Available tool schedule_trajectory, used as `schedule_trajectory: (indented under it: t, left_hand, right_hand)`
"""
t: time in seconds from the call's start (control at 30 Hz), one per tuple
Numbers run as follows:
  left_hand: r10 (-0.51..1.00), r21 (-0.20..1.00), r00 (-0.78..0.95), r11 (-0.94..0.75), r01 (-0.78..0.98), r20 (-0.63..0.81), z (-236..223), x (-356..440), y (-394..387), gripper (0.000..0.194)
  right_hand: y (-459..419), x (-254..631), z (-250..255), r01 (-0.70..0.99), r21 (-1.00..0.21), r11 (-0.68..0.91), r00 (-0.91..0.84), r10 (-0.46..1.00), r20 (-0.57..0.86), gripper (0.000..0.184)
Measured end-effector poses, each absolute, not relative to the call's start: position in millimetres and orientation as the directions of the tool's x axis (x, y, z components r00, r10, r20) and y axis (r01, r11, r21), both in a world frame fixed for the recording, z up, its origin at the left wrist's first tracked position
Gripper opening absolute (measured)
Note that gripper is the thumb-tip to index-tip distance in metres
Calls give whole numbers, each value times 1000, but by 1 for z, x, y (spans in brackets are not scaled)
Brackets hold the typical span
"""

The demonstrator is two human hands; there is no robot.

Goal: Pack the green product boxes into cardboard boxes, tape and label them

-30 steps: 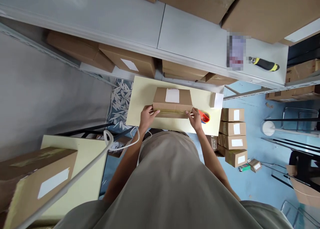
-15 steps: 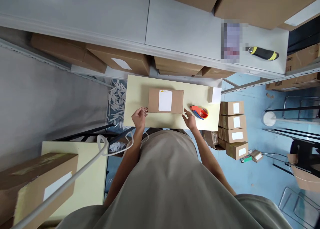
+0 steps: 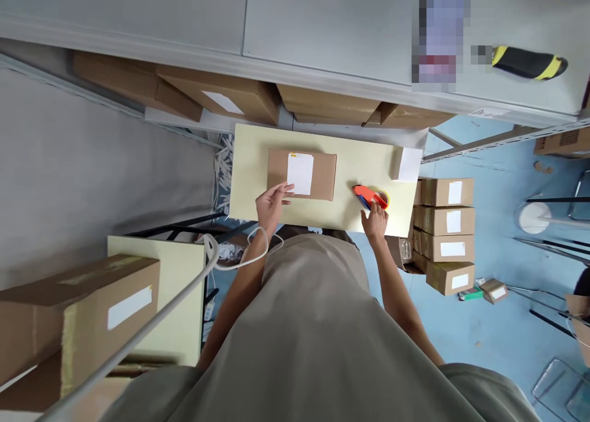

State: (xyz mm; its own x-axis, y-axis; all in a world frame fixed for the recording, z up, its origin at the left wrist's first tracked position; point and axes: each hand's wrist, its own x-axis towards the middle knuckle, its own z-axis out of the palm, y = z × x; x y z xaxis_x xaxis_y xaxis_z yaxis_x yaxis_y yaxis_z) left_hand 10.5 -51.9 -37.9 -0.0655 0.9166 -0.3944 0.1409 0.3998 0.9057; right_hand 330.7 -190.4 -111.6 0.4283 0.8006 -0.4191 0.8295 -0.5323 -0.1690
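Observation:
A closed cardboard box with a white label lies on the pale yellow table. My left hand is at the box's near left corner, fingers stretched over the lower edge of the label and apart. Whether they press on the cardboard cannot be made out. To the right, an orange and blue tape dispenser with a yellow-rimmed roll lies on the tabletop. The fingers of my right hand reach its near right end, while the thumb stands away from it.
A white block-shaped stack is at the table's right end. Behind runs a grey shelf with a black and yellow knife handle. Stacked cartons stand right on the floor. A white hose crosses at left, near my forearm.
My left hand has moved from beside the box onto its near left corner. My right hand has left the box's right side and gone right to the tape dispenser. The view has shifted slightly.

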Motion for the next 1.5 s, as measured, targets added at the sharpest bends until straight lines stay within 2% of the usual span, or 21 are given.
schedule_trajectory:
  t: [0.23, 0.43, 0.73, 0.93, 1.1, 1.17, 1.33, 1.5]
  left_hand:
    - [894, 880, -40, 446, 161, -446, -22, 54, -71, 58]
    - [877, 872, -84, 480, 96, -473, -14, 85, -87, 56]
    - [880, 876, -106, 472, 93, -463, -9, 100, -110, 47]
    - [874, 871, -49, 487, 66, -484, -15, 85, -127, 52]
    - [848, 855, 125, 519, 1, -515, -24, 70, -152, 65]
    - [838, 845, 131, 535, -6, -529, -33, 65, -165, 64]
    - [831, 831, 54, 555, -19, -554, -55, 56, -195, 55]
    - [837, 839, 134, 541, -51, -531, -62, 47, -219, 62]
  right_hand:
    - [-184, 343, -130, 870, -167, -465, 355, 823, -442, 46]
    - [-181, 352, -147, 893, -159, -420, 316, 839, -442, 42]
    - [-185, 359, -159, 843, -304, -444, 335, 875, -350, 36]
    - [-205, 366, -129, 772, -494, -399, 236, 902, -360, 34]
    - [-231, 355, -85, 647, -666, -371, 80, 902, -424, 43]
    - [-242, 347, -68, 595, -718, -360, 9, 897, -443, 47]
    - [-267, 329, -38, 549, -766, -333, -119, 876, -467, 49]
    - [-288, 317, -17, 575, -774, -266, -195, 874, -445, 47]
